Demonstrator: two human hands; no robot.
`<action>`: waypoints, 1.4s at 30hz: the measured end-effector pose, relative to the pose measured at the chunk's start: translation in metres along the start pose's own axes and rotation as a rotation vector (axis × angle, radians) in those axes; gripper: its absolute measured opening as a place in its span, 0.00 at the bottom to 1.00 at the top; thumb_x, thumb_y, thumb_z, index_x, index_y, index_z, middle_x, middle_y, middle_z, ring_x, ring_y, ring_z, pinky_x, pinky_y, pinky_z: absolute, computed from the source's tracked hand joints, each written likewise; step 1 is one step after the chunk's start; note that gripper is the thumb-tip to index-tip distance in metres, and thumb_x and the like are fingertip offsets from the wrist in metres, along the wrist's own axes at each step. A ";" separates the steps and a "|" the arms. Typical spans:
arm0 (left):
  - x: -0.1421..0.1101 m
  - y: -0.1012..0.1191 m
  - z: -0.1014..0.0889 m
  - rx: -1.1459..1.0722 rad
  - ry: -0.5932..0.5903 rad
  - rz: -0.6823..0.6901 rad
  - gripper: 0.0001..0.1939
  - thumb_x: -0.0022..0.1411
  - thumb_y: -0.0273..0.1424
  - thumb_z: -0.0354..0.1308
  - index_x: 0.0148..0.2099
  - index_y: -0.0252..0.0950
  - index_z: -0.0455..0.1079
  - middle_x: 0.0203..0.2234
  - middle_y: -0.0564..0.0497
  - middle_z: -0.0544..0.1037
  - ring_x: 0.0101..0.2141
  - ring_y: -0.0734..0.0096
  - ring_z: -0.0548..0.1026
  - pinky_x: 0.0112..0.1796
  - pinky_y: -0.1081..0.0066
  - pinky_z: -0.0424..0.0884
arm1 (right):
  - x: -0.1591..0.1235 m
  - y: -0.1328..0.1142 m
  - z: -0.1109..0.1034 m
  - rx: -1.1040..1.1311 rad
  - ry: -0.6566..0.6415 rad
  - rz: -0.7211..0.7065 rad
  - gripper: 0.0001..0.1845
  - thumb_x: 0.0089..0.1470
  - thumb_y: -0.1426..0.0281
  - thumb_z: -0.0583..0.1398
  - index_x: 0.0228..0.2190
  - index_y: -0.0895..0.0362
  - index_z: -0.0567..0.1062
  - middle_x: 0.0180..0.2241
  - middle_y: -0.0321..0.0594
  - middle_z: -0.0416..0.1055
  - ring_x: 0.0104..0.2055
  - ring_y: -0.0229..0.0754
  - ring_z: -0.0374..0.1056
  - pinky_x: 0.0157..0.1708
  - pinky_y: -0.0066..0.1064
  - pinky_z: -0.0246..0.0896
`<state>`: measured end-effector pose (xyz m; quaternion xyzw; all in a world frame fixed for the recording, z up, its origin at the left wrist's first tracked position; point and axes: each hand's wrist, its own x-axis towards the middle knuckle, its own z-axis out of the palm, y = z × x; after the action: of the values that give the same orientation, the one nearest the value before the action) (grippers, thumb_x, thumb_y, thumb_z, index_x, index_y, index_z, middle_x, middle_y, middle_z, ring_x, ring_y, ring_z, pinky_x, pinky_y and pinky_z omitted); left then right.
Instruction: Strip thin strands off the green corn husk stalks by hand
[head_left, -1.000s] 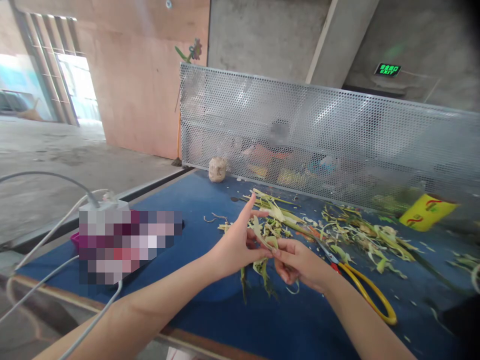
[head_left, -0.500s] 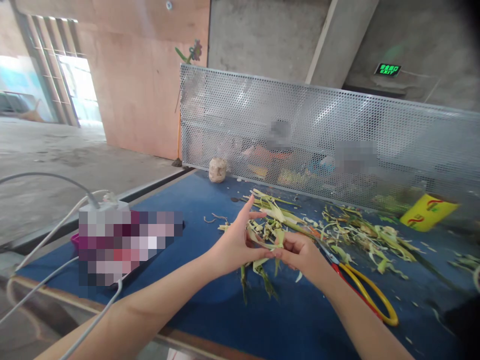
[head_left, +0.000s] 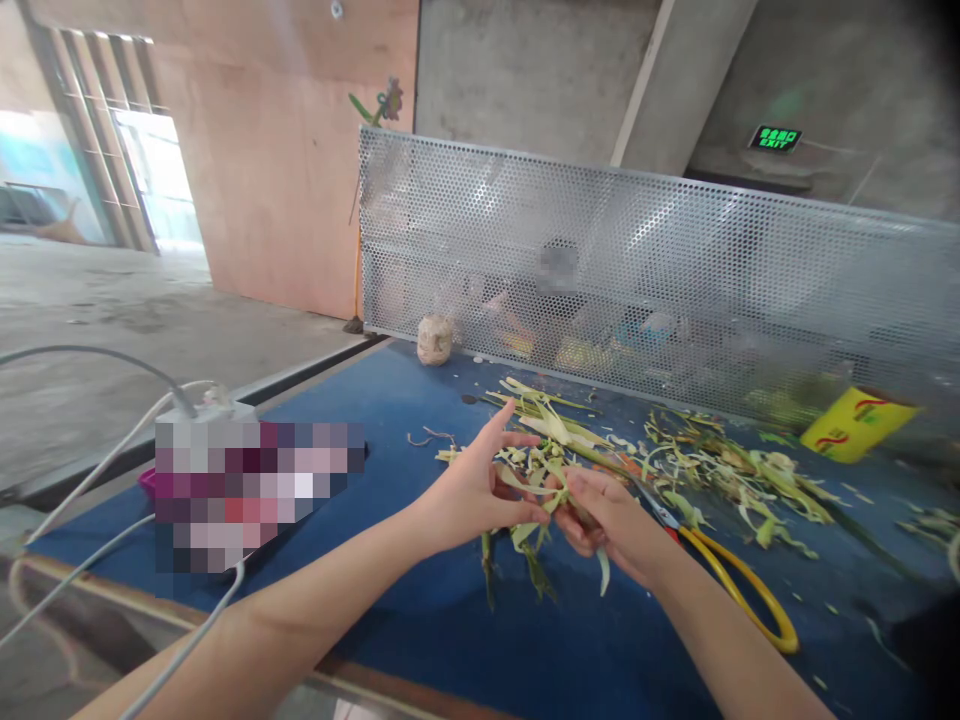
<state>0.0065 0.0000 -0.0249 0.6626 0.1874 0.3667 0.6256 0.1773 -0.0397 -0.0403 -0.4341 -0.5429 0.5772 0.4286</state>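
Observation:
Strips of pale green husk (head_left: 556, 487) meet in a small folded bundle between my two hands, above the blue tabletop. My right hand (head_left: 604, 520) is closed around the bundle, thumb on top and fingers curled beneath; a loose strip (head_left: 604, 572) hangs below it. My left hand (head_left: 478, 490) has its index finger raised, while its lower fingers and thumb are around a strip running to the right hand. Exactly where those fingers press is partly hidden. Shears with yellow and red handles (head_left: 739, 580) lie beside my right wrist, partly covered by the forearm.
Husk scraps (head_left: 750, 480) are strewn at right, near a yellow printed roll (head_left: 857, 425). A perforated metal screen (head_left: 645, 240) borders the table's back; a pale lump (head_left: 434, 340) stands before it. White cables (head_left: 161, 510) and a blurred-out item (head_left: 255, 495) occupy the left.
My right hand has turned, showing more of its curled fingers, and its loose strip hangs lower. My left thumb has moved slightly apart from the right hand.

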 end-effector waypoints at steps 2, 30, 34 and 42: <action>0.001 0.000 0.000 -0.027 0.028 0.024 0.51 0.42 0.23 0.63 0.61 0.46 0.35 0.50 0.40 0.60 0.30 0.78 0.69 0.28 0.72 0.69 | 0.001 0.001 -0.001 -0.028 0.027 -0.016 0.20 0.47 0.54 0.56 0.23 0.58 0.63 0.11 0.26 0.51 0.12 0.26 0.41 0.12 0.21 0.36; 0.006 0.005 -0.019 0.125 0.077 0.000 0.47 0.42 0.23 0.63 0.60 0.42 0.40 0.35 0.50 0.68 0.23 0.82 0.68 0.27 0.73 0.67 | 0.003 0.000 -0.004 -0.046 0.105 -0.031 0.20 0.46 0.54 0.56 0.23 0.59 0.67 0.11 0.25 0.48 0.13 0.26 0.40 0.13 0.22 0.33; 0.008 0.002 -0.018 0.147 0.070 0.021 0.43 0.43 0.24 0.62 0.59 0.41 0.45 0.35 0.50 0.68 0.23 0.82 0.68 0.26 0.74 0.66 | 0.001 -0.001 -0.003 -0.156 0.050 -0.040 0.17 0.40 0.58 0.62 0.24 0.60 0.68 0.13 0.26 0.53 0.13 0.26 0.44 0.12 0.22 0.37; 0.008 0.013 -0.020 0.151 0.065 0.021 0.48 0.42 0.20 0.61 0.61 0.42 0.39 0.31 0.54 0.68 0.22 0.83 0.67 0.25 0.75 0.67 | 0.006 0.003 -0.008 -0.280 0.105 -0.077 0.15 0.43 0.63 0.61 0.19 0.58 0.62 0.12 0.25 0.53 0.12 0.25 0.46 0.11 0.19 0.40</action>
<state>-0.0057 0.0172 -0.0115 0.6978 0.2276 0.3794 0.5633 0.1828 -0.0319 -0.0443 -0.4979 -0.6114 0.4553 0.4135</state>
